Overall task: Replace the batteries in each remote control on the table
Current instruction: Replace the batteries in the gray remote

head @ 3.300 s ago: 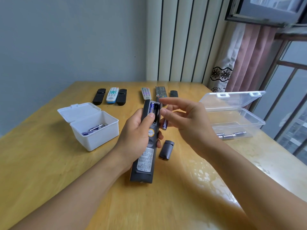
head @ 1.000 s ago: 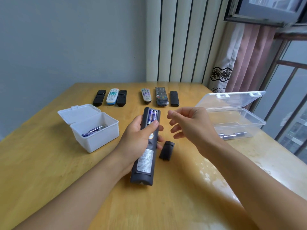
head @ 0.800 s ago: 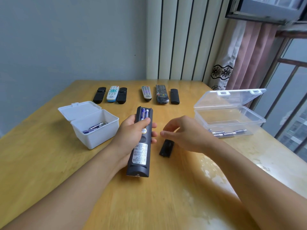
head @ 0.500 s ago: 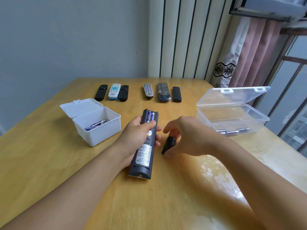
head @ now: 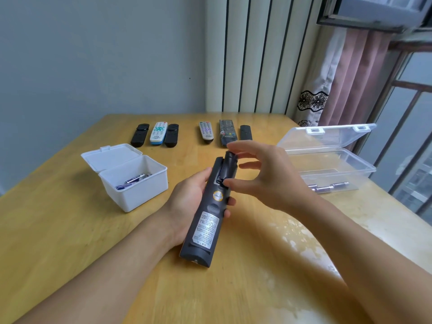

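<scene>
- our right fingers (head: 236, 146) pinched the dark battery cover (head: 229, 168) between thumb and forefinger, setting it over the open bay of the dark remote (head: 208, 218).
- our right hand (head: 264, 176) kept its other fingers loosely spread.
- our left hand (head: 189, 202) was wrapped around the remote's middle, back face up, its near end just above the wooden table (head: 58, 230).
- six more remotes lay at the far edge: the left trio (head: 155, 134) and the right trio (head: 225, 133).
- the white box (head: 133, 183), lid back, held batteries; the clear case (head: 332, 164) sat open to our right, with batteries inside.
</scene>
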Demonstrator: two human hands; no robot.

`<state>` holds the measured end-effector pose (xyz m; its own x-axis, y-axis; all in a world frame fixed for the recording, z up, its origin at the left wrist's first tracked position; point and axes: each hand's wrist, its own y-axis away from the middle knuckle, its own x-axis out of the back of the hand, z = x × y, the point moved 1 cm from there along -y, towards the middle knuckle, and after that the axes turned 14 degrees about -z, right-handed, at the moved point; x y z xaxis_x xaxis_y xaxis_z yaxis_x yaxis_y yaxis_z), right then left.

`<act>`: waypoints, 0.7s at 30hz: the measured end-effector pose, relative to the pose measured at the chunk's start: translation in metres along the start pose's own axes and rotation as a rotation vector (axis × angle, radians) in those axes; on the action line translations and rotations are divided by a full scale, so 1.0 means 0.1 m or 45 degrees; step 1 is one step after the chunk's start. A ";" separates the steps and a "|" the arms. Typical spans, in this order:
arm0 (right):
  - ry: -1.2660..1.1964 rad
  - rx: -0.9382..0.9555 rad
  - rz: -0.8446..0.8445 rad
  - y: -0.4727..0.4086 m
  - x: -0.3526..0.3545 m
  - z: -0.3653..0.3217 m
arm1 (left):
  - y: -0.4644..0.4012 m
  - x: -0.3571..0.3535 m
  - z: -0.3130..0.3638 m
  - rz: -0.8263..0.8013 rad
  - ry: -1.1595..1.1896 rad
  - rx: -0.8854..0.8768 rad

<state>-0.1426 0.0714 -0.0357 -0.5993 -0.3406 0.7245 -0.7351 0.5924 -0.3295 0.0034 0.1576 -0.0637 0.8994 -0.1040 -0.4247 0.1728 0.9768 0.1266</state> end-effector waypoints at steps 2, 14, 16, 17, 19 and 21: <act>-0.139 -0.032 -0.026 -0.02 0.00 0.06 | 0.01 -0.01 -0.01 0.013 -0.043 0.007; -0.988 -0.241 -0.101 -0.06 -0.07 0.20 | 0.03 -0.08 -0.01 -0.038 -0.323 -0.183; -1.006 -0.250 -0.117 -0.06 -0.06 0.21 | 0.03 -0.08 0.00 -0.046 -0.366 -0.182; -0.999 -0.251 -0.133 -0.06 -0.06 0.22 | 0.03 -0.08 0.00 -0.047 -0.381 -0.176; -0.984 -0.258 -0.147 -0.06 -0.06 0.23 | 0.03 -0.07 0.00 -0.049 -0.399 -0.177; -0.952 -0.260 -0.145 -0.05 -0.05 0.23 | 0.02 -0.06 -0.01 -0.054 -0.404 -0.180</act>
<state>-0.1431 0.0529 -0.0513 -0.6314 -0.7657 0.1230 -0.7755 0.6222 -0.1076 -0.0018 0.1603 -0.0614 0.9764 -0.1764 -0.1245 0.1752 0.9843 -0.0203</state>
